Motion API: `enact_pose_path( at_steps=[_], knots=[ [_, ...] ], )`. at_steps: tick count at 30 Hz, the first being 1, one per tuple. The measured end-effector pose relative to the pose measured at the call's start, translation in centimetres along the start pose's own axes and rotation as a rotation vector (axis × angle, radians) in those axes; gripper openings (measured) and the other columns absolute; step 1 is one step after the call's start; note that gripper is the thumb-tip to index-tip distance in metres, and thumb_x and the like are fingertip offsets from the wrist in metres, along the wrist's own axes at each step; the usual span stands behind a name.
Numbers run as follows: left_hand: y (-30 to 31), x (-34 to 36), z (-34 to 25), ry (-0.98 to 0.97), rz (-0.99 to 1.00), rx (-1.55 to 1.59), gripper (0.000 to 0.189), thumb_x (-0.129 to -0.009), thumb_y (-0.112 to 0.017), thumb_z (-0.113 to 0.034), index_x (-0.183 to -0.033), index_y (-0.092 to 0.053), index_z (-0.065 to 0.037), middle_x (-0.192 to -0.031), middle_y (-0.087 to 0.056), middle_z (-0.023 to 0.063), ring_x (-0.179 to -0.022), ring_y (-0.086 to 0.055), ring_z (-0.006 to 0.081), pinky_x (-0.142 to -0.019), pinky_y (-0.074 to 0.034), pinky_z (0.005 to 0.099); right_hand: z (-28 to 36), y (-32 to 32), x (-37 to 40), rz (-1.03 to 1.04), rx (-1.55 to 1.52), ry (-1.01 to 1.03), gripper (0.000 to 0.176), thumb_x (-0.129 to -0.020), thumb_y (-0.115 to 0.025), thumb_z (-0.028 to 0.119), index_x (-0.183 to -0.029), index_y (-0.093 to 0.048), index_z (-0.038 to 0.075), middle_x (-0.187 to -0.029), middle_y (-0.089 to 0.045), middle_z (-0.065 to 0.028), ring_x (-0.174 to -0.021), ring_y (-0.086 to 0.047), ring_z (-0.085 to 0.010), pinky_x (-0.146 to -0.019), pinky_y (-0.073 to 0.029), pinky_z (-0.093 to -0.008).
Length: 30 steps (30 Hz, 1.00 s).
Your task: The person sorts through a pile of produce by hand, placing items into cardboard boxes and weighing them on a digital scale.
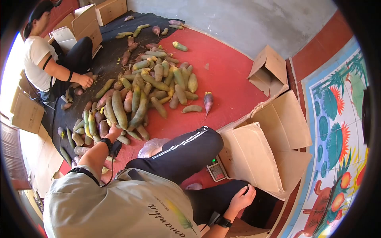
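Thick, tapering green radishes (154,84) are lying heaped; left hand (114,132) is touching one, right hand (241,199) a knee (235,185), both grips unclear.

A purple radish (208,101) interrupts the floor lane (229,97) between pile (139,93) and carton (252,152).

The one word that can be read is "amantha", in dark slanting script on the light shirt (95,202) of the person at the near side; whether a letter comes before the first "a" cannot be told. Far of this word, beside the shirt's green and yellow motif (177,212), runs a line of much smaller lettering, too small to read. Near the cartons at right, a digital scale (217,171) has a green-lit display, its figures illegible.
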State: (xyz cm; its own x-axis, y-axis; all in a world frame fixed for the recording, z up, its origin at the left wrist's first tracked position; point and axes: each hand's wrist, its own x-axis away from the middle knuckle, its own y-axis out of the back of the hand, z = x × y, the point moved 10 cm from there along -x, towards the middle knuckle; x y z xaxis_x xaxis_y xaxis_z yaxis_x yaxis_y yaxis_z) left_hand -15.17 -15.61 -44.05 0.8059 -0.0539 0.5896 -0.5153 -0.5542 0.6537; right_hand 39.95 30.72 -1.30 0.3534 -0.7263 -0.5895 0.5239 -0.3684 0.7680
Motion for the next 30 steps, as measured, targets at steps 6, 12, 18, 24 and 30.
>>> enact_pose_path(
  at_steps=[6, 12, 18, 24, 30],
  knots=[
    [1.9, 7.4, -8.5, -0.016, 0.011, 0.092, 0.075, -0.073, -0.062, -0.024, -0.136, -0.025, -0.011, -0.123, -0.045, 0.0251, -0.107, -0.053, 0.0323, -0.088, -0.044, 0.0356, 0.8, -0.8, -0.4, 0.03, 0.03, 0.041, 0.011, -0.08, -0.052, 0.003, -0.089, -0.055, -0.004, -0.085, -0.055, -0.0173, -0.081, -0.053, -0.0339, -0.073, -0.043, -0.0413],
    [1.0, 7.2, -10.0, -0.108, -0.035, -0.198, 0.078, -0.072, -0.064, -0.026, -0.137, -0.024, -0.012, -0.142, -0.006, 0.0263, -0.124, -0.033, 0.0382, -0.101, -0.034, 0.0361, 1.0, -1.5, -0.7, 0.069, 0.044, 0.03, 0.012, -0.079, -0.052, 0.003, -0.089, -0.055, -0.004, -0.085, -0.055, -0.0201, -0.081, -0.053, -0.0373, -0.073, -0.043, -0.0428],
    [-1.6, 5.8, -9.3, -0.218, 0.012, -0.452, 0.08, -0.072, -0.064, -0.033, -0.138, -0.024, -0.009, -0.143, -0.007, 0.0253, -0.125, -0.032, 0.0378, -0.102, -0.032, 0.0362, 1.5, -2.0, -0.9, 0.068, 0.064, 0.063, 0.013, -0.08, -0.052, 0.005, -0.09, -0.055, -0.003, -0.084, -0.055, -0.0198, -0.08, -0.053, -0.0374, -0.073, -0.043, -0.0432],
    [2.2, 10.7, -14.9, -0.274, -0.119, -0.322, 0.085, -0.068, -0.068, -0.036, -0.136, -0.026, -0.008, -0.139, -0.021, 0.0248, -0.123, -0.034, 0.0375, -0.101, -0.033, 0.0366, 1.2, -2.8, -0.9, 0.099, 0.025, 0.079, 0.017, -0.078, -0.055, 0.008, -0.092, -0.055, -0.002, -0.085, -0.055, -0.0181, -0.08, -0.053, -0.0359, -0.072, -0.043, -0.0432],
    [4.2, 18.5, -27.9, -0.894, -0.044, 0.111, 0.096, -0.066, -0.073, -0.025, -0.139, -0.013, -0.006, -0.135, -0.03, 0.0246, -0.127, -0.03, 0.0337, -0.104, -0.028, 0.0372, 3.4, -4.9, -2.4, 0.338, -0.264, -0.048, 0.035, -0.076, -0.061, 0.01, -0.108, -0.052, -0.002, -0.094, -0.057, -0.0179, -0.09, -0.056, -0.0313, -0.081, -0.043, -0.0387]
  ],
)
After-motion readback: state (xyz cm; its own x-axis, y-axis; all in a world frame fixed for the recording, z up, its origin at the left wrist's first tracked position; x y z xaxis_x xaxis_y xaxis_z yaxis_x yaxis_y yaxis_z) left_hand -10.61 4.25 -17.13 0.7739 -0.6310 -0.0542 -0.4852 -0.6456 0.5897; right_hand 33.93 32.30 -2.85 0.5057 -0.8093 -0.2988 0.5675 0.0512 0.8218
